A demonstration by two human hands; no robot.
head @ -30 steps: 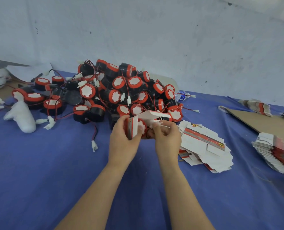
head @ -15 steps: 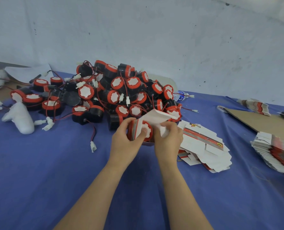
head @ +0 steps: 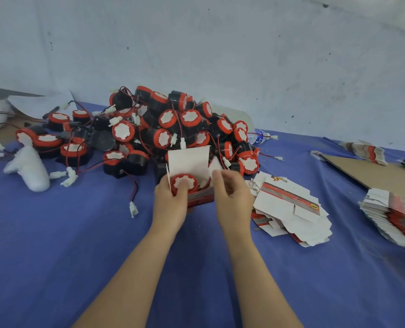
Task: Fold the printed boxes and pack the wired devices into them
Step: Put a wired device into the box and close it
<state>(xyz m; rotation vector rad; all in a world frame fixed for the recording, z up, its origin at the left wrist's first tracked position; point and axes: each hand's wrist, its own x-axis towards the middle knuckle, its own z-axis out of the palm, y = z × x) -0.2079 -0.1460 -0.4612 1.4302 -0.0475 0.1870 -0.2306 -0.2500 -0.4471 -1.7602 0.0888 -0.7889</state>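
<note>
A small printed box (head: pixel 200 197) with a red and grey side stands on the blue cloth, its white lid flap (head: pixel 188 160) raised. Inside it lies a red and white round device (head: pixel 184 183). My left hand (head: pixel 170 204) grips the box's left side, thumb on the device. My right hand (head: pixel 232 197) is at the box's right end, its fingers curled at a white side flap (head: pixel 215 165). Behind the box rises a heap of wired devices (head: pixel 173 126). Flat unfolded boxes (head: pixel 289 209) lie just right of my right hand.
A stack of flat printed boxes (head: pixel 395 221) sits at the right edge, with a brown cardboard sheet (head: pixel 372 171) behind it. A white padded thing (head: pixel 28 169) and loose connectors (head: pixel 133 209) lie at the left. A wall (head: pixel 220 55) backs the table.
The box has turned from sideways in the air to upright on the cloth with its lid flap up. The device now sits face up inside it. My right hand shifted to the right flap.
</note>
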